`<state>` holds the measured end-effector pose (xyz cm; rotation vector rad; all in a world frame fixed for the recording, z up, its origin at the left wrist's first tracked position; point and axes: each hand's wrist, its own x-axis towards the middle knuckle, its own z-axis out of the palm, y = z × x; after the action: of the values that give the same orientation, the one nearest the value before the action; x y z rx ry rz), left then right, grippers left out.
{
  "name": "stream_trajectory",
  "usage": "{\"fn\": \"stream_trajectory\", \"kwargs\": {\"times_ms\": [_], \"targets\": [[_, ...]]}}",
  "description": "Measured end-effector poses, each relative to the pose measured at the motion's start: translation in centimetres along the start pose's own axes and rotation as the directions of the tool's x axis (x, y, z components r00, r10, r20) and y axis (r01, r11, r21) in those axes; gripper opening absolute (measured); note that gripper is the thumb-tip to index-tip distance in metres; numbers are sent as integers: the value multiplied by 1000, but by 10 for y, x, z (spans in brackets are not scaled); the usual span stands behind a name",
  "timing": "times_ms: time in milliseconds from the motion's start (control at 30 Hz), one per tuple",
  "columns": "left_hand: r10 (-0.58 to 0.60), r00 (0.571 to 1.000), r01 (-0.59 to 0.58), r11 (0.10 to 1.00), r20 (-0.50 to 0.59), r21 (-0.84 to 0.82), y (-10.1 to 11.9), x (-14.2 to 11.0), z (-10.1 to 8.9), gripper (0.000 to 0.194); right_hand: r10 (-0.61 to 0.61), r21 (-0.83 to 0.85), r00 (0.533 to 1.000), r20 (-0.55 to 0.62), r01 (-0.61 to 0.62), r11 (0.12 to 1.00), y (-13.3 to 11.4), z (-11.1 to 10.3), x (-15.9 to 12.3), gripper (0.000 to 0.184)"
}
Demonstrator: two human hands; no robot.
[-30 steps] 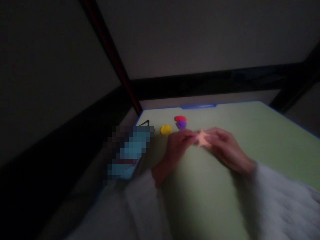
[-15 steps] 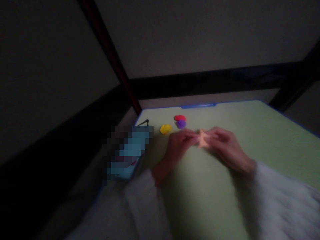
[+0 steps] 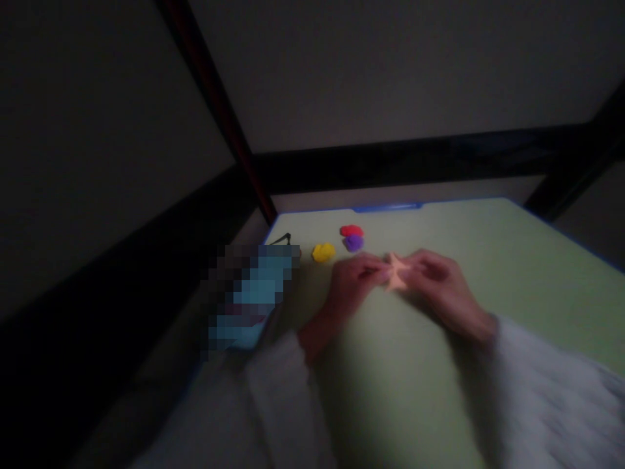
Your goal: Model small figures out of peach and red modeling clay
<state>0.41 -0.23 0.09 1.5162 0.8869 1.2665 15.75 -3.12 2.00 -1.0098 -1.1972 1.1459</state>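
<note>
Pale green table [image 3: 400, 365] under dim light; orange star-shaped piece [image 3: 396, 272] between both hands, left hand [image 3: 349, 283] pinching its left side, right hand [image 3: 439, 286] its right.

Pic v. dim overall; tabletop [image 3: 488, 260] is the brightest large area, w/ the peach star [image 3: 396, 272] above it standing out pale. Light source n/v. Wall [image 3: 415, 78] beyond tabletop is dark grey, w/ mild noise; area L of tabletop drops to near-black. Soft, dark shadow on tabletop beside R sleeve [image 3: 551, 397]. Faint sheen on blue strip [image 3: 388, 208] at tabletop's far edge. Focus soft throughout, fine detail lost, esp. both sleeves at tabletop's near side. 1 pixelated patch [image 3: 254, 293] overlaps tabletop's L side, hiding detail.
</note>
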Motion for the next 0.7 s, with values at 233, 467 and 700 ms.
{"fn": "stream_trajectory", "kwargs": {"times_ms": [233,467,700], "targets": [[-128,990,140,938,59,-316,-6,-2,3,13,-72,-108,997,-19,70,992,-2,1,0,15],[-149,989,143,966,-12,-214,-5,-3,2,19,-98,-225,995,9,97,969,0,-1,1,21],[-180,981,167,974,-74,-154,-8,-6,1,20,-79,-247,996,34,85,965,-1,2,-1,22]]}}
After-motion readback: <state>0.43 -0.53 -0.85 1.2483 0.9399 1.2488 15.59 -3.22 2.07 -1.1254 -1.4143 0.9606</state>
